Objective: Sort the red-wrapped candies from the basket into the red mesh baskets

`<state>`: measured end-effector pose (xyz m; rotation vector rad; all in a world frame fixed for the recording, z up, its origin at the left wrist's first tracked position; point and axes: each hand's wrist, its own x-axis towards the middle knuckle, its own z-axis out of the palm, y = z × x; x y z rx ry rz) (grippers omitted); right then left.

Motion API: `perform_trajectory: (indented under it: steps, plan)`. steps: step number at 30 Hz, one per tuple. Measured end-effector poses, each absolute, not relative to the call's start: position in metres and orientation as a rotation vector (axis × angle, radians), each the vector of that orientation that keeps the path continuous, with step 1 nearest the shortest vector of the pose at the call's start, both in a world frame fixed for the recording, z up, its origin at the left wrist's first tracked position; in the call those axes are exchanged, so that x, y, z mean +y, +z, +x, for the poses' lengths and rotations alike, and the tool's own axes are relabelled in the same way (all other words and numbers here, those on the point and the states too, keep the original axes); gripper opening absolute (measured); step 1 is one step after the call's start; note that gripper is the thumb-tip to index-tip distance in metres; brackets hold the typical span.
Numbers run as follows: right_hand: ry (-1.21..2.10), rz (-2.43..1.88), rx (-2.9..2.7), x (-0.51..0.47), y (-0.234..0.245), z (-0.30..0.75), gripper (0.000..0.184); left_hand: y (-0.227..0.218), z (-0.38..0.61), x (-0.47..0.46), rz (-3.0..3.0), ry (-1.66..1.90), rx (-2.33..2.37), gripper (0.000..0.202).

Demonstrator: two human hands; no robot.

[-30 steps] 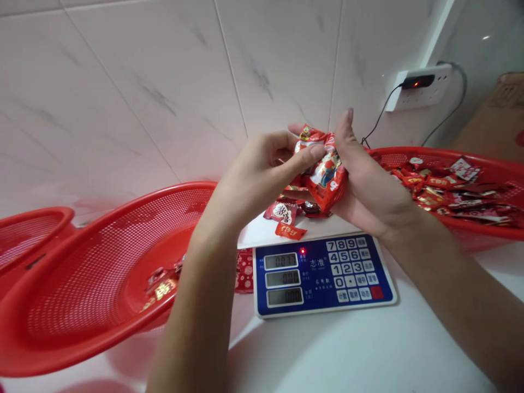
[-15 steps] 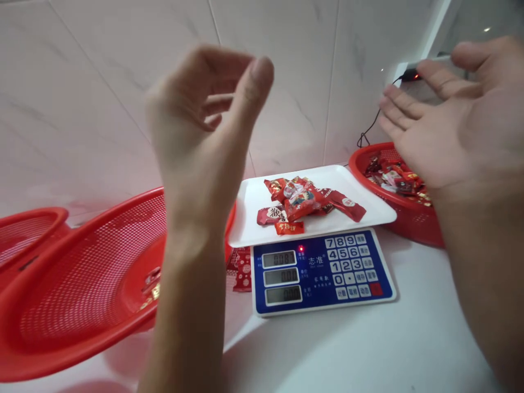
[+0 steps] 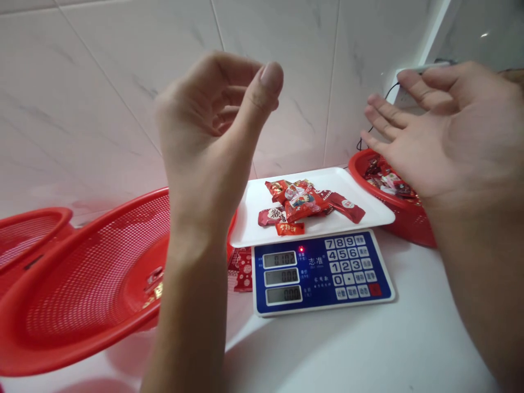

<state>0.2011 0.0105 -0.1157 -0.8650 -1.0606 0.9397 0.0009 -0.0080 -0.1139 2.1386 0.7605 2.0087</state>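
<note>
My left hand (image 3: pixel 221 120) is raised in front of the tiled wall, its fingers loosely curled. The thumb overlaps the fingertips from this angle, and I see nothing in the hand. Higher up on the right, my right hand (image 3: pixel 450 125) is open, palm showing, fingers spread and bare. Between and below them stands a blue digital scale (image 3: pixel 319 295) with a white tray (image 3: pixel 249 229) on top. Several red wrapped candies (image 3: pixel 305 202) lie heaped on the tray. The scale's top display (image 3: pixel 279 259) appears to read 0.102.
A large red mesh basket (image 3: pixel 90 284) stands left, a few candies inside, with another red basket (image 3: pixel 33 229) beyond it. At right, a red basket (image 3: pixel 413 224) of candies is partly behind my right hand. Red packets (image 3: pixel 244 270) lie beside the scale. A black cable (image 3: pixel 374 117) hangs on the wall.
My left hand has shifted slightly right and down. My right hand has lowered and moved a little left. The scale's top reading has risen from about 0.087.
</note>
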Motion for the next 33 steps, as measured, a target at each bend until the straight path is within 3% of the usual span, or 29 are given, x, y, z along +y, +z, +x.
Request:
perform_trajectory:
  steps: [18, 21, 23, 26, 29, 33]
  plan:
    - [1.016, -0.879, -1.106, 0.007, -0.116, 0.192, 0.053, -0.115, 0.006, -0.016, 2.181, 1.877, 0.903, 0.012]
    - [0.905, -0.901, -1.309, 0.005, -0.117, 0.201, 0.049, -0.109, 0.006, -0.019, 2.278, 1.615, 1.03, 0.011]
    - [0.746, -0.989, -1.602, 0.006, -0.119, 0.21, 0.055, -0.1, 0.011, -0.012, 2.447, 1.083, 1.203, 0.055]
    - [0.612, -1.358, -2.076, 0.018, -0.122, 0.221, 0.087, -0.086, 0.025, 0.012, 2.577, 0.062, 1.446, 0.121]
    - [0.602, -1.651, -2.426, 0.041, -0.128, 0.224, 0.125, -0.085, 0.029, 0.04, 2.464, -0.538, 1.565, 0.143]
    - [0.688, -1.722, -2.612, 0.066, -0.142, 0.212, 0.146, -0.106, 0.003, 0.062, 2.281, -0.66, 1.54, 0.156]
